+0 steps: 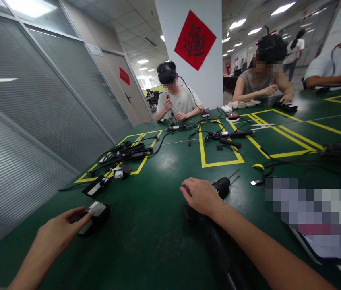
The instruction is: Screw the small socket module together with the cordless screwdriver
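Observation:
My left hand (57, 231) pinches a small black-and-white box-like part (98, 209) between thumb and fingers, low on the left of the green table. What exactly the part is I cannot make out. My right hand (202, 195) lies closed over a black power drill (223, 186), whose bit points to the upper right. The palm and wrist hide the middle of the drill. Under my right forearm runs a long black object (218, 245), partly covered and blurred.
Black cables and adapters (128, 153) are heaped at the left inside yellow tape. Pen-like tools (230, 133) and a black strip (230, 143) lie mid-table. A USB plug (257, 183) and a tablet-like device (312, 249) are at the right. Several people sit across the table (158, 249).

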Motion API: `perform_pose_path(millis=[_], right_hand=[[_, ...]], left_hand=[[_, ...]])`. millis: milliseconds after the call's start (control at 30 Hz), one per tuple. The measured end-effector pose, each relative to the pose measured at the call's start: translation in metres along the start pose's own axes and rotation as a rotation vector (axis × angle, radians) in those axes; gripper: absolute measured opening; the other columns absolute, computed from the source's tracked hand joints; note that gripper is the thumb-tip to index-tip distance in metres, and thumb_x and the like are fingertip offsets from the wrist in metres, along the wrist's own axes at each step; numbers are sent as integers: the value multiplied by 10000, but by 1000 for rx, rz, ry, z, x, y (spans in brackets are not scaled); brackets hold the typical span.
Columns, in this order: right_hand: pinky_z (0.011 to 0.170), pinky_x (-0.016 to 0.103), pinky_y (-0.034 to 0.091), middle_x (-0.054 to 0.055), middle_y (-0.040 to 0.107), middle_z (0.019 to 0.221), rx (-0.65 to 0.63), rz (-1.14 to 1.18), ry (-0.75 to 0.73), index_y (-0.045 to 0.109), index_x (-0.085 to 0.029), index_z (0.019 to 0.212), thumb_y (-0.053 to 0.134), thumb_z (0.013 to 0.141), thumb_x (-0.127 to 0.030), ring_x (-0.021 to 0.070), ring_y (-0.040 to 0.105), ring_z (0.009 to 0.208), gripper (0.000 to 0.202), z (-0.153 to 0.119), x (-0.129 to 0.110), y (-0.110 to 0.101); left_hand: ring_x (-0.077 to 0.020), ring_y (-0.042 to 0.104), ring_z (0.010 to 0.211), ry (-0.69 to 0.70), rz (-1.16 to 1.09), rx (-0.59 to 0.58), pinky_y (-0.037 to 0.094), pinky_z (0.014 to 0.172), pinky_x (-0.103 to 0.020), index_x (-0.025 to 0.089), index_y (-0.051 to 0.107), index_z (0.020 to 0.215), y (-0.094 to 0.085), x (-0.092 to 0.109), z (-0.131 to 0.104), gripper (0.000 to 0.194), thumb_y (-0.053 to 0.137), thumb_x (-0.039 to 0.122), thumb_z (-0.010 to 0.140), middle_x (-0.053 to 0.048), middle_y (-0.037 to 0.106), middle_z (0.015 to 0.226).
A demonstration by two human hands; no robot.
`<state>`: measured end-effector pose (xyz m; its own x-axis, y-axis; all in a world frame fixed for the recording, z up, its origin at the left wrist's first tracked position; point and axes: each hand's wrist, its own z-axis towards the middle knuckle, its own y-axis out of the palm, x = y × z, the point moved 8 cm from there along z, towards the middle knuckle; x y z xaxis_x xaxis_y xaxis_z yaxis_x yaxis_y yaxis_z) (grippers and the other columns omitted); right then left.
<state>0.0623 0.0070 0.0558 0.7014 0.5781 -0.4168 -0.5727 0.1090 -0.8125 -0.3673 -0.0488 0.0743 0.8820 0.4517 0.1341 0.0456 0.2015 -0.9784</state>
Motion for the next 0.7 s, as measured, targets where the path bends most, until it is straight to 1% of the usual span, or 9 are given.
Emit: perform_pose_path(millis=[67, 100, 167, 267, 333, 500, 633, 700], right_hand=[[692, 298, 453, 20, 655, 877, -2, 1, -3, 601, -233, 935, 352, 940, -381, 191, 644, 787, 289, 0, 0, 0], [691, 296, 452, 20, 655, 877, -2, 1, -4, 602, -232, 933, 352, 940, -382, 189, 644, 787, 291, 1, 0, 0], [685, 295, 449, 22, 655, 875, -2, -1, -5, 603, -230, 932, 350, 940, -382, 189, 642, 784, 295, 1, 0, 0], [675, 297, 445, 24, 655, 863, 1, -6, -1, 605, -227, 925, 348, 940, -384, 193, 640, 774, 302, 0, 0, 0], [677, 297, 445, 23, 654, 858, 4, -8, -1, 606, -229, 921, 348, 939, -382, 193, 640, 774, 300, 0, 0, 1], [672, 303, 443, 18, 651, 862, 8, -14, -5, 598, -238, 931, 347, 939, -385, 196, 637, 774, 291, 0, 1, 2], [664, 302, 444, 14, 650, 857, 7, -15, 0, 596, -237, 915, 349, 939, -383, 193, 637, 763, 288, 1, 1, 1], [657, 301, 445, 12, 651, 856, 7, -14, 3, 597, -238, 917, 346, 940, -388, 193, 638, 761, 293, 1, 1, 0]], left_hand=[[-273, 680, 818, -42, 7, -100, 489, 656, -296, 208, 681, 1092, 7, -3, 0, 582, 547, 624, 707, -60, 747, 942], [-280, 673, 851, -56, 12, -130, 487, 677, -303, 208, 668, 1117, 10, -4, -1, 599, 532, 632, 716, -67, 740, 972], [-287, 667, 864, -62, 27, -132, 480, 677, -302, 212, 662, 1129, 12, -6, -3, 612, 507, 646, 727, -75, 738, 965], [-287, 669, 795, -76, 61, -95, 461, 610, -286, 233, 657, 1144, 16, -11, -10, 612, 463, 659, 751, -79, 740, 899], [-278, 670, 769, -78, 64, -59, 449, 588, -274, 246, 644, 1164, 18, -13, -15, 613, 432, 665, 770, -78, 736, 903], [-275, 666, 842, -59, 46, 31, 450, 626, -271, 261, 631, 1177, 20, -9, -25, 606, 384, 670, 803, -71, 721, 1014], [-267, 669, 841, -71, 42, 93, 457, 650, -276, 265, 624, 1189, 20, -9, -27, 588, 360, 648, 828, -67, 729, 980], [-266, 668, 849, -81, 49, 115, 459, 640, -274, 275, 628, 1182, 20, -13, -26, 571, 362, 640, 831, -65, 721, 1013]])
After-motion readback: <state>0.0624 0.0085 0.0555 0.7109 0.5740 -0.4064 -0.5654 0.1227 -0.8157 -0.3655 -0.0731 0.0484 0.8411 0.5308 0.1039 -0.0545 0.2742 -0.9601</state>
